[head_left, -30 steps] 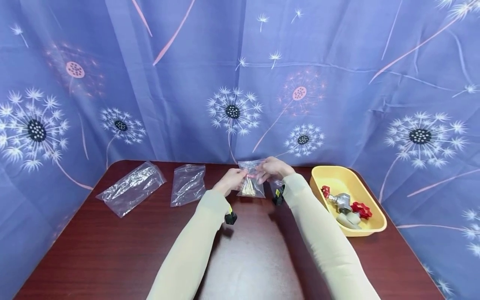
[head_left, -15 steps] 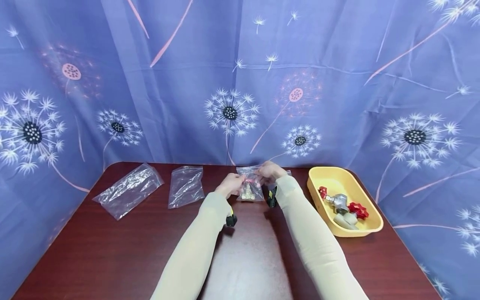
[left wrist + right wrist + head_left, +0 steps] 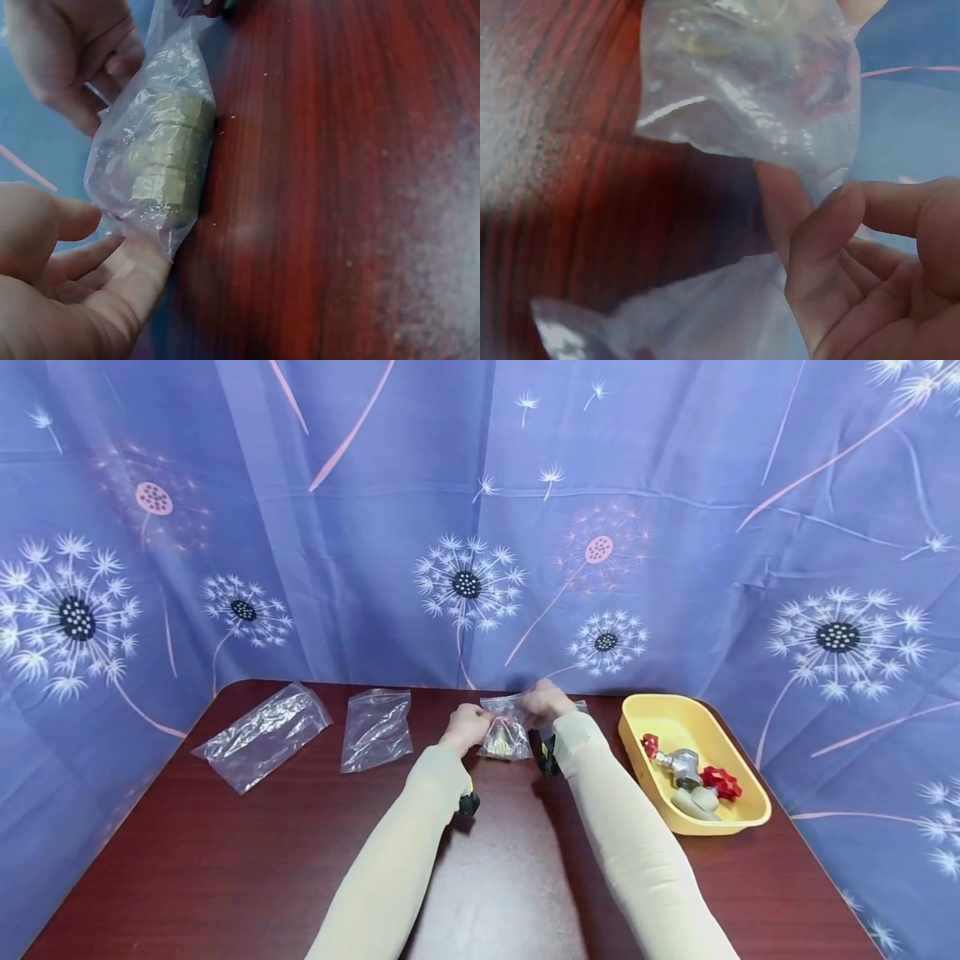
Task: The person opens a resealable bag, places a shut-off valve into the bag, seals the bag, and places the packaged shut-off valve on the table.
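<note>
A clear plastic zip bag (image 3: 517,745) sits at the back middle of the table with a brass valve (image 3: 172,150) inside. Something red shows through the plastic near the bag's top. My left hand (image 3: 467,727) pinches one side of the bag between thumb and fingers, seen closely in the left wrist view. On the other side my right hand (image 3: 546,700) pinches the bag's upper corner, thumb against fingers (image 3: 817,289). Beside the right hand lies another clear bag (image 3: 705,319), mostly hidden in the head view.
Two flat clear bags (image 3: 262,737) (image 3: 377,731) lie at the back left. At the right stands a yellow tub (image 3: 738,814) holding a metal valve (image 3: 684,768), red handwheels (image 3: 722,782) and pale pipe fittings (image 3: 696,803). A blue patterned curtain (image 3: 360,568) hangs behind the table.
The bag's top has drawn down and bunched, and the bag looks shorter. My right hand has moved slightly down beside it. Both hands keep hold; the head view has shifted a little.
</note>
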`<control>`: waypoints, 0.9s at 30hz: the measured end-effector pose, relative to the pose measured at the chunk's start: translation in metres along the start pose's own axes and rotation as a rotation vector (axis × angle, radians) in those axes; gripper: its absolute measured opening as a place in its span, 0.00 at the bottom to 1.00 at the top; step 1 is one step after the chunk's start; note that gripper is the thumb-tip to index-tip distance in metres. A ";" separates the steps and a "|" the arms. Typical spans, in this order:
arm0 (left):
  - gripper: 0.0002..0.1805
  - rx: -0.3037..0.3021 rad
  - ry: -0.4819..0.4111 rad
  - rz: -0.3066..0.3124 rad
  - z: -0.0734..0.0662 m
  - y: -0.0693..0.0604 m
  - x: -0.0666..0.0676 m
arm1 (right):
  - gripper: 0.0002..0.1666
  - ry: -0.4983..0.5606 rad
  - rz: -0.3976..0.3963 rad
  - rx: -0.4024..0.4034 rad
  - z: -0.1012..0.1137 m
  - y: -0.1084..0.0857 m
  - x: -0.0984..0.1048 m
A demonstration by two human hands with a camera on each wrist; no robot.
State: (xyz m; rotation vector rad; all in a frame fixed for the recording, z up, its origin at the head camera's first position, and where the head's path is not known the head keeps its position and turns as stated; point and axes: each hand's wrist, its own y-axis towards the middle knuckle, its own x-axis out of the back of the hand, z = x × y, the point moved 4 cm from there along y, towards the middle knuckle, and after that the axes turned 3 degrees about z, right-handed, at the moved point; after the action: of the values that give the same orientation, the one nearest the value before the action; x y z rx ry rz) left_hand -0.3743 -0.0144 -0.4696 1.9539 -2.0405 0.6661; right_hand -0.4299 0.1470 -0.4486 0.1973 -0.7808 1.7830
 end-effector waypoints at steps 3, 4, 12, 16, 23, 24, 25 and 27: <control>0.13 -0.029 0.070 -0.016 0.000 0.001 0.000 | 0.15 -0.115 -0.063 0.009 0.005 -0.005 0.005; 0.14 -0.035 0.071 -0.018 0.000 0.001 0.000 | 0.15 -0.154 -0.082 0.028 0.009 -0.008 0.006; 0.16 -0.072 0.073 0.005 0.002 0.000 0.009 | 0.13 -0.356 -0.150 0.164 0.029 -0.031 0.019; 0.15 -0.103 0.102 0.024 -0.001 -0.005 0.018 | 0.14 -0.422 -0.173 0.200 0.034 -0.039 0.021; 0.20 -0.154 0.032 0.017 -0.002 -0.013 0.043 | 0.14 -0.521 -0.191 0.286 0.037 -0.043 0.019; 0.20 -0.159 0.031 0.009 -0.001 -0.014 0.048 | 0.13 -0.524 -0.192 0.292 0.038 -0.044 0.018; 0.19 -0.165 0.033 0.000 -0.001 -0.015 0.053 | 0.13 -0.525 -0.195 0.298 0.038 -0.045 0.018; 0.18 -0.181 0.055 -0.025 0.001 -0.017 0.065 | 0.13 -0.523 -0.199 0.306 0.040 -0.049 0.017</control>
State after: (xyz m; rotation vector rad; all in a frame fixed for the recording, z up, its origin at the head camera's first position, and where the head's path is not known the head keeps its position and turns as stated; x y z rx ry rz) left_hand -0.3621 -0.0722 -0.4374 1.8348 -1.9663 0.5045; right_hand -0.4018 0.1442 -0.3903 0.9407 -0.8102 1.6677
